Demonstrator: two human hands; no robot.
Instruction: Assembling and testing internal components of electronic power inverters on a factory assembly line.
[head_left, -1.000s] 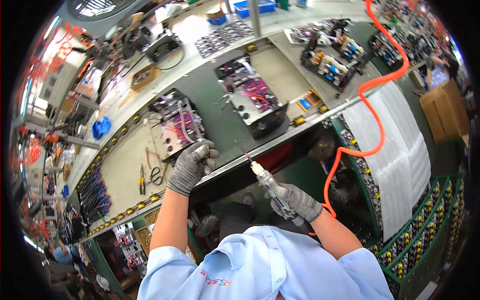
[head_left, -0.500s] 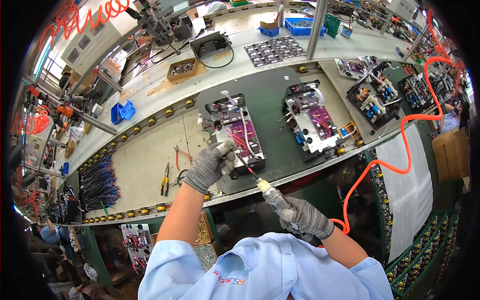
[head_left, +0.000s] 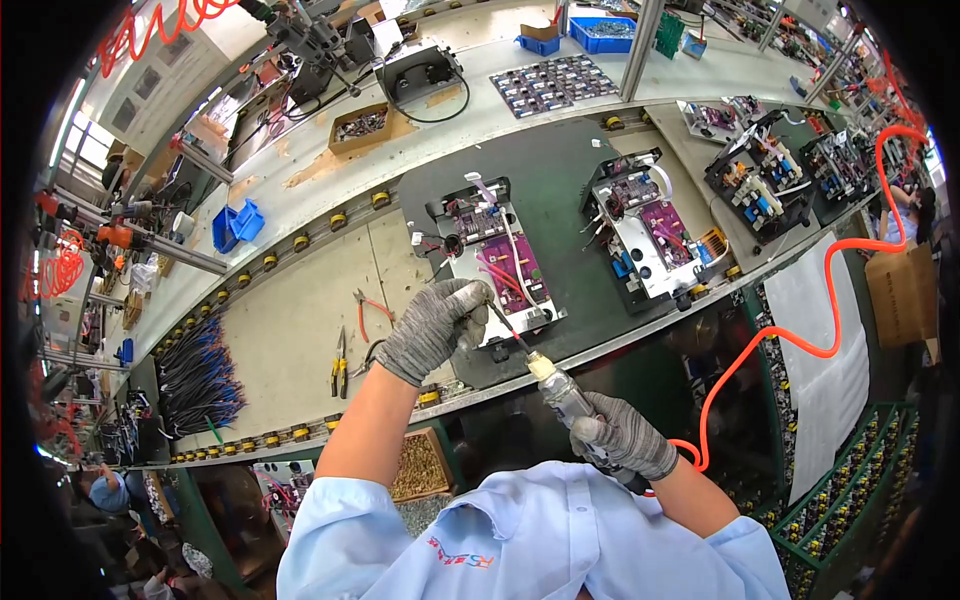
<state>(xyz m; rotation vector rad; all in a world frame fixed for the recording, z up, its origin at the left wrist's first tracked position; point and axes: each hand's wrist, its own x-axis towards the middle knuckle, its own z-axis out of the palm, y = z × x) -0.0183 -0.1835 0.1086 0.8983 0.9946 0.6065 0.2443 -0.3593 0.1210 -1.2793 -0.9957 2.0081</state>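
Note:
My right hand (head_left: 625, 437), in a grey knitted glove, is wrapped round an air screwdriver (head_left: 566, 396) with a clear body and a pale yellow nose. Its long thin bit slants up and left to the fingertips of my left hand (head_left: 432, 330). That hand, gloved alike, is closed in a pinch at the bit's tip; whatever sits between the fingers is too small to make out. Just beyond them lies an electronics assembly (head_left: 475, 262) with a silver plate, purple circuit board and loose wires. A similar assembly (head_left: 648, 225) stands to its right on the same dark board (head_left: 560, 200).
Left of my hands are red-handled pliers (head_left: 374, 309), yellow-and-black cutters (head_left: 340, 365) and a bundle of dark cables (head_left: 200, 380). An orange coiled hose (head_left: 790, 340) runs off right. A box of brass-coloured fasteners (head_left: 425, 465) sits below the bench edge; roller tracks (head_left: 300, 243) line the bench.
The view has shifted a little, so the assemblies appear farther right. Both hands and the screwdriver keep nearly the same pose, the bit tip still at my left fingertips.

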